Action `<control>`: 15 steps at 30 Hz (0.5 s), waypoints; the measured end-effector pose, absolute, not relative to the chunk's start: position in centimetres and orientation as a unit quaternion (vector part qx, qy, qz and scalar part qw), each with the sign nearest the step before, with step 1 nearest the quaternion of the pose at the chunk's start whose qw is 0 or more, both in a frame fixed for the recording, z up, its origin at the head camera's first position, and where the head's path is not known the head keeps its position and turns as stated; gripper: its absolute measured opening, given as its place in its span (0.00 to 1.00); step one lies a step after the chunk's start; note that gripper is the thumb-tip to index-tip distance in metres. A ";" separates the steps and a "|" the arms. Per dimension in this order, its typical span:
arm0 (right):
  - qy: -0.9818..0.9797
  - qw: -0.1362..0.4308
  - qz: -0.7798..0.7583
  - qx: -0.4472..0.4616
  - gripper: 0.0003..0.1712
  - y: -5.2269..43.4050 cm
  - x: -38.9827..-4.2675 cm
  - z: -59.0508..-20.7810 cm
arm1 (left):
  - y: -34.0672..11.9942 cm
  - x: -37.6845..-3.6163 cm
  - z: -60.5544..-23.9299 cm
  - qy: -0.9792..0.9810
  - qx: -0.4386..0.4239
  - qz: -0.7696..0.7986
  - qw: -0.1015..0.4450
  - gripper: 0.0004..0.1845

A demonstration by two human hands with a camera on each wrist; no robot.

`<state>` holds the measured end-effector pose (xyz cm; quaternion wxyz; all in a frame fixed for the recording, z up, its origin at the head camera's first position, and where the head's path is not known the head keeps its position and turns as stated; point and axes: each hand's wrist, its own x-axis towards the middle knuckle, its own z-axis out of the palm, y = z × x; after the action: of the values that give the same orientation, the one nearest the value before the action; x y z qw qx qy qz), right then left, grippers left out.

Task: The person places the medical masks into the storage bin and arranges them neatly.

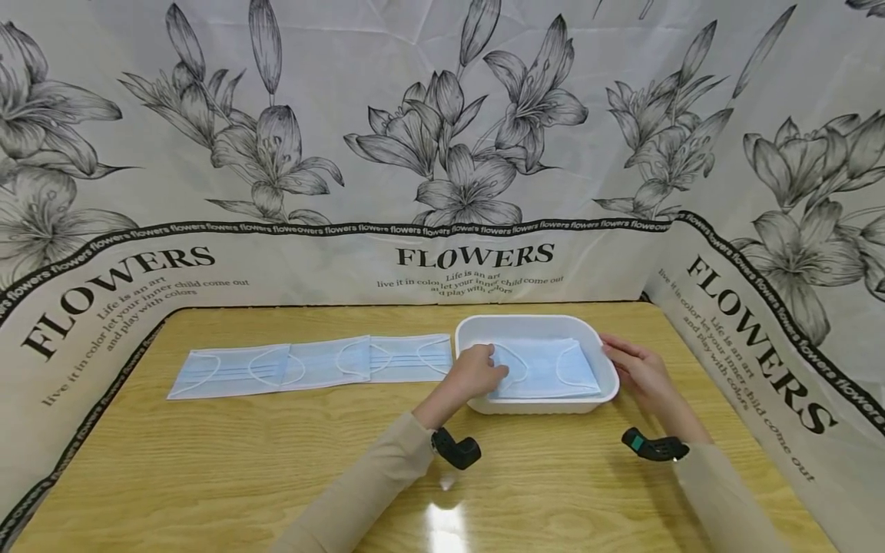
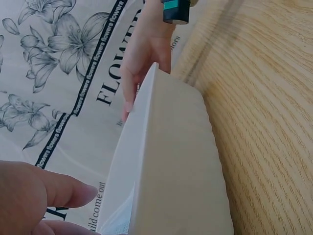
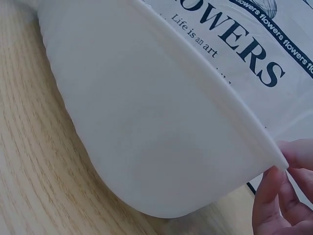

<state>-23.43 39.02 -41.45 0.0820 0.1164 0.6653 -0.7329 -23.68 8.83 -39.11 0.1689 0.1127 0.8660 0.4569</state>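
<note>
A white plastic tub [image 1: 539, 405] stands on the table with light blue face masks [image 1: 549, 369] lying flat inside, white ear loops on top. My left hand [image 1: 477, 372] reaches over the tub's left side, thumb and forefinger at the left end of the masks. In the left wrist view its thumb [image 2: 73, 192] shows beside the tub wall; the other fingers are mostly hidden, and I cannot tell whether they pinch a mask. At the opposite end, my right hand [image 1: 643, 376] grips the tub's rim, thumb and fingers on either side of it in the right wrist view.
Left of the tub, several more face masks [image 1: 325, 365] lie in an overlapping row on the wooden table [image 1: 276, 461]. A flower-printed cloth [image 1: 311, 265] hangs along the back and both sides. Each wrist carries a black camera band [image 1: 456, 449].
</note>
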 end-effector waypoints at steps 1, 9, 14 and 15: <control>0.663 0.086 -0.735 0.111 0.13 39.1 -23.5 -41.4 | 8.9 -23.6 -39.1 0.868 0.115 0.453 0.170 0.29; 0.684 0.145 -0.711 0.080 0.16 40.2 -24.0 -41.1 | 9.0 -23.4 -38.7 0.875 0.128 0.434 0.174 0.29; 0.708 0.167 -0.682 0.074 0.14 40.3 -24.1 -40.7 | 8.9 -23.2 -38.4 0.875 0.127 0.431 0.179 0.30; 0.711 0.170 -0.679 0.076 0.14 40.3 -24.2 -40.6 | 8.8 -23.2 -38.3 0.875 0.127 0.432 0.179 0.31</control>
<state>-24.16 40.30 -40.62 0.1705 0.0756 0.7105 -0.6785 -23.21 8.84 -38.30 0.1792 0.1275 0.8749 0.4315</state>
